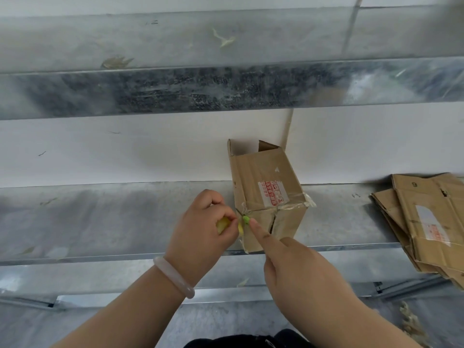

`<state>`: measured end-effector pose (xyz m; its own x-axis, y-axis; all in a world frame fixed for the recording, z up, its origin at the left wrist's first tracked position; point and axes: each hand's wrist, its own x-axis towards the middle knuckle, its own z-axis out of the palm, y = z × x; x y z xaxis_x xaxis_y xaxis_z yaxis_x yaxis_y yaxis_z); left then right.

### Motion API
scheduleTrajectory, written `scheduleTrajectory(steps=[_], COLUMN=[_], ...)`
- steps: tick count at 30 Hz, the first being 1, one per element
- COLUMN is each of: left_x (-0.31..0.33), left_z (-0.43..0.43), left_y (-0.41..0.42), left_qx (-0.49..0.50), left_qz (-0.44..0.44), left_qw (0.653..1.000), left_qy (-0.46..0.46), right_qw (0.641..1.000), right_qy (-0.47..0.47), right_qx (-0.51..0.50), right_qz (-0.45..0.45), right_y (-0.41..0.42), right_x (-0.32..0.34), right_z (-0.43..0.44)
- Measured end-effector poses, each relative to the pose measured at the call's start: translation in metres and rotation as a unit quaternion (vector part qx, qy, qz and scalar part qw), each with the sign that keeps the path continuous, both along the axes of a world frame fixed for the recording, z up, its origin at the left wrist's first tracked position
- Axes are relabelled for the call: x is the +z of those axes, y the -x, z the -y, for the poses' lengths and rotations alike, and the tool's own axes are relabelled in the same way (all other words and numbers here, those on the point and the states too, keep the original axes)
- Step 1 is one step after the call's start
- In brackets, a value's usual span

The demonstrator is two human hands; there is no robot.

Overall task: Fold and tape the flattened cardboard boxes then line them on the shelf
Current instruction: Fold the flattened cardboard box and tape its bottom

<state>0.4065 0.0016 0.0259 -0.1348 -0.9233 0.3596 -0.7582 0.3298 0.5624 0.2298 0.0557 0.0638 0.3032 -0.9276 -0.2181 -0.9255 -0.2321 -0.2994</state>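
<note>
Head: box (263, 172) touches right hand (298, 267); left hand (198, 229) grips yellow tool (223, 224).

A yellow-and-green object (223, 225) shows in the left hand's (200, 229) grip, touching a brown cardboard box (253, 177) labelled white with red print (272, 193). Below the grip, a milky-white bangle (173, 277); right, brown flattened boxes (426, 222) on the mottled grey shelf (100, 217).
</note>
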Motion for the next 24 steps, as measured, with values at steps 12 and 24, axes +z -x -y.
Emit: scheduleTrajectory(steps=[12, 24], left_x=[-0.007, -0.017], left_z=[0.001, 0.018], left_y=[-0.004, -0.033], left_qx=[0.029, 0.064], left_qz=[-0.005, 0.071], left_qw=[0.999, 0.993], left_qy=[0.015, 0.063], right_qw=[1.000, 0.991], right_qy=[-0.004, 0.074], right_qx=[0.007, 0.071], right_qz=[-0.025, 0.086], right_y=[-0.003, 0.006], right_x=[0.001, -0.014], right_z=[0.003, -0.004])
